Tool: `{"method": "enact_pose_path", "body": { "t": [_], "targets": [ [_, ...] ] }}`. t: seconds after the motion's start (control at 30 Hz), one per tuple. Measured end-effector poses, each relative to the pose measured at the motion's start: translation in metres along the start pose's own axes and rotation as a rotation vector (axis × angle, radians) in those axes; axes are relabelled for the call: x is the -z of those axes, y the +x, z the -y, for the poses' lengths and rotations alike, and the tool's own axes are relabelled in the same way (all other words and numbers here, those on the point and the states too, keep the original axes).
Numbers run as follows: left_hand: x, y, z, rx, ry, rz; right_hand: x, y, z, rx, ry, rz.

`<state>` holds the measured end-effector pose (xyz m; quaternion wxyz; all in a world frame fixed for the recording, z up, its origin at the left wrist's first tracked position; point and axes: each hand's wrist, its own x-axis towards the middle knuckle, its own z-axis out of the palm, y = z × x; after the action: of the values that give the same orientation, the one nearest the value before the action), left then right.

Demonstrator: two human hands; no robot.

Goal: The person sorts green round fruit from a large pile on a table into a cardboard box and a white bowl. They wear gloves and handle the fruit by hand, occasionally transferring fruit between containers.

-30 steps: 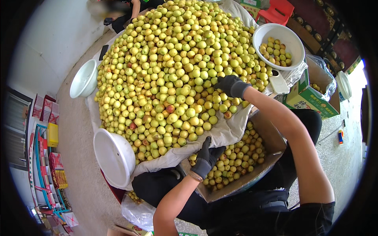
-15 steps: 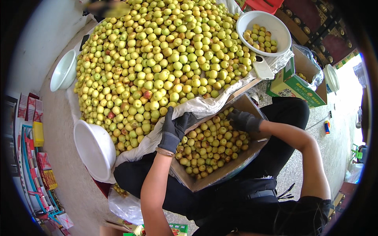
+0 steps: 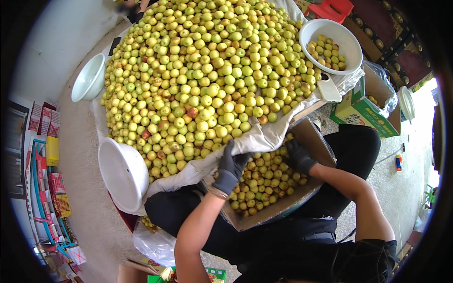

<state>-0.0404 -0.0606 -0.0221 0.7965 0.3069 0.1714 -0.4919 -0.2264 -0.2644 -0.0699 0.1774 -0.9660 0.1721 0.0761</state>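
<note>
A cardboard box [image 3: 323, 147] rests tilted in my lap, partly filled with small round yellow-green fruits [image 3: 264, 181] that look like jujubes. My left hand [image 3: 232, 166], in a dark grey glove, is over the box's left side, against the edge of a pale cloth [image 3: 188, 175]. Its thumb and fingers are apart, with no fruit visible in them. Inside the box, toward its far right corner, my right hand [image 3: 299, 155] in a matching glove reaches down onto the fruits. Its fingertips are partly hidden. Beyond the cloth's edge lies a large heap of the same fruits [image 3: 198, 85].
White basins stand around the heap: one left [image 3: 89, 78], one near left [image 3: 123, 174], and one far right [image 3: 309, 35] holding some fruits. A white phone-like object [image 3: 329, 88] lies by the heap's right edge. A green carton [image 3: 365, 115] stands on the floor at right.
The whole view has shifted, so the scene sits farther right and slightly lower. My left hand has moved a little right toward the box's inside. My right hand has moved slightly deeper into the box.
</note>
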Motion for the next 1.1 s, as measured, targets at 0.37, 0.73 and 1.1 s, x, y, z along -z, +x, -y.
{"method": "enact_pose_path", "body": {
  "t": [0.37,0.73,1.1],
  "targets": [
    [0.03,-0.004,0.043,0.051,0.032,-0.133,0.116,0.143,0.116,0.383,0.082,-0.35],
    [0.0,-0.018,0.016,0.22,-0.147,-0.152,0.056,0.173,0.179,0.586,0.247,-0.724],
    [-0.005,-0.016,0.017,0.149,-0.067,-0.203,0.113,0.251,0.05,-0.071,-0.478,-0.506]
  ]
}}
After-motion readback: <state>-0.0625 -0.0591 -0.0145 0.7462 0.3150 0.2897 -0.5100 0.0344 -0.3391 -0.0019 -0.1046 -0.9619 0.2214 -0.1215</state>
